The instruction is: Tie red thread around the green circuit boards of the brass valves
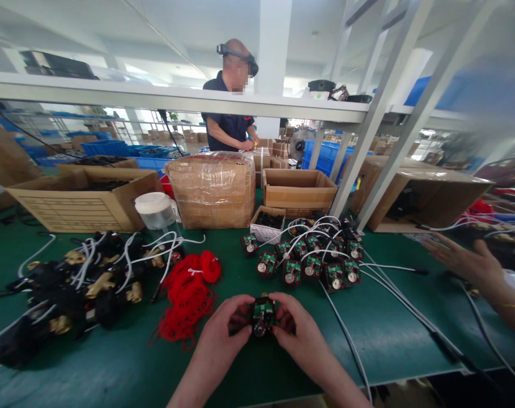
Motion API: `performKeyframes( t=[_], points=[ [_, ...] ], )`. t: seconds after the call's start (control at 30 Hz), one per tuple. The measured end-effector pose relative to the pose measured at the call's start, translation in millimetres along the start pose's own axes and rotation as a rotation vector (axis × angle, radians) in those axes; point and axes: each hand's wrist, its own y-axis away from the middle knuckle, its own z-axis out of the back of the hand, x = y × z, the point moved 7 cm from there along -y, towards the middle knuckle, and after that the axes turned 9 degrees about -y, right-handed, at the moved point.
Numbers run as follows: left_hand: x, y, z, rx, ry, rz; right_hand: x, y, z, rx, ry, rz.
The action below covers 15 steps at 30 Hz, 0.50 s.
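Held piece: small circuit unit (263, 318), green board facing up in a dark housing, at the near middle of the surface (113, 381), between your two hands; whether its underside touches the surface cannot be told. Fingers: your left hand (223, 331) grips its left side and your right hand (298, 328) its right side, thumbs toward the near edge. Risk 1: uneven pressure from the two sides could, in my judgement, twist the unit out of your grasp or strain the board, since its parts are exposed and your fingertips sit close to them. Risk 2: the white cable (341, 320) running to the near edge passes just beside your right forearm; a sideways sweep might drag it and disturb the clustered units (312, 267) beyond. Risk 3: loose loops of red cord (187, 303) lie near your left wrist and could snag there. Another person's hand (473, 265), spread open at far right, is well apart from yours; low collision risk, I judge. Writing: dark marks on the clear jar's (154, 214) pale handle, too small to read; ruled print on the left carton (72, 211), wording not legible. No brand can be made out.
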Motion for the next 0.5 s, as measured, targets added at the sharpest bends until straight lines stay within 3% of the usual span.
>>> performKeyframes(
  t=[0.5],
  points=[
    [-1.4,6.9,-14.7,-0.01,0.073,0.0,2.5,5.0,-5.5,-0.039,0.035,0.035]
  ],
)
